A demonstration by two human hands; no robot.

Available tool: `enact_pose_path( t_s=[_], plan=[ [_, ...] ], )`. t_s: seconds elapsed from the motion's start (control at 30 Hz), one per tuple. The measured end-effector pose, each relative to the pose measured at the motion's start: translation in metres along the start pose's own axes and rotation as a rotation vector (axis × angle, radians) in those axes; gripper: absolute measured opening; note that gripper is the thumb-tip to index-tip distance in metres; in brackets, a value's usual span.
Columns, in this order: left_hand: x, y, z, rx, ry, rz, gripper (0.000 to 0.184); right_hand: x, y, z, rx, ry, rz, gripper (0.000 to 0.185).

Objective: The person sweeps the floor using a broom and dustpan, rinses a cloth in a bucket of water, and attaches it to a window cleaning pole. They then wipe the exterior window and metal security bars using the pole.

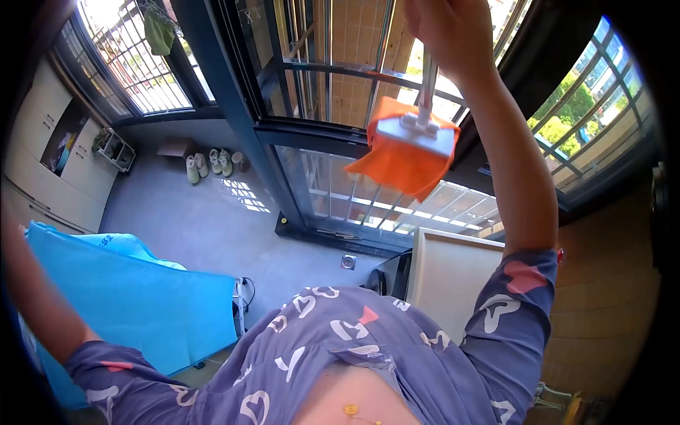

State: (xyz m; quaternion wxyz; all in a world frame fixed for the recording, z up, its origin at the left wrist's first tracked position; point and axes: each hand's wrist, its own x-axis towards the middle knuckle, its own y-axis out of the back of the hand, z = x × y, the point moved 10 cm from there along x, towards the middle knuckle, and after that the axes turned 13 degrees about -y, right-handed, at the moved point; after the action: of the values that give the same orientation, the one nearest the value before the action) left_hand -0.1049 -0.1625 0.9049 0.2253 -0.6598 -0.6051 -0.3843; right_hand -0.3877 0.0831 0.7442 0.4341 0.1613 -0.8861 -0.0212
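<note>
My right hand [452, 32] is raised at the top of the head view, closed around the metal handle of a flat mop [427, 88]. The mop's white rectangular head [416, 134] carries an orange cloth [407, 172], whose loose corners hang below it. Head and cloth are in front of the dark-framed window [340, 69]; I cannot tell whether they touch the glass. On the left, my forearm reaches past the edge of the view, so that hand is out of sight. A bright blue sheet [142, 297] lies beside this arm.
Several shoes [209, 164] stand on the grey floor [184, 219] by the far wall, next to a brown box [176, 146]. Pale cabinets [71, 177] line the left side. A floor drain [348, 262] and a pale board [453, 276] are near my body.
</note>
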Motion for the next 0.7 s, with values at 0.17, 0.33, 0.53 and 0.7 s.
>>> enact_pose_path(
  t_s=[0.17,0.33,0.53,0.7],
  plan=[
    [-0.134,-0.117,0.054,-0.181,0.273,-0.316,0.034,0.023,0.006,0.068,0.003,-0.191,-0.034,0.040],
    [-0.180,-0.190,0.121,-0.544,0.458,-0.379,0.033,0.009,-0.007,0.149,-0.310,-0.321,-0.215,0.047],
    [-0.290,-0.301,0.198,-0.821,0.641,-0.579,0.035,-0.014,0.003,0.160,-0.312,-0.530,-0.148,0.043],
    [-0.290,-0.384,0.299,-0.852,0.407,-0.640,0.053,-0.010,0.007,0.167,-0.285,-0.500,-0.082,0.036]
  ],
)
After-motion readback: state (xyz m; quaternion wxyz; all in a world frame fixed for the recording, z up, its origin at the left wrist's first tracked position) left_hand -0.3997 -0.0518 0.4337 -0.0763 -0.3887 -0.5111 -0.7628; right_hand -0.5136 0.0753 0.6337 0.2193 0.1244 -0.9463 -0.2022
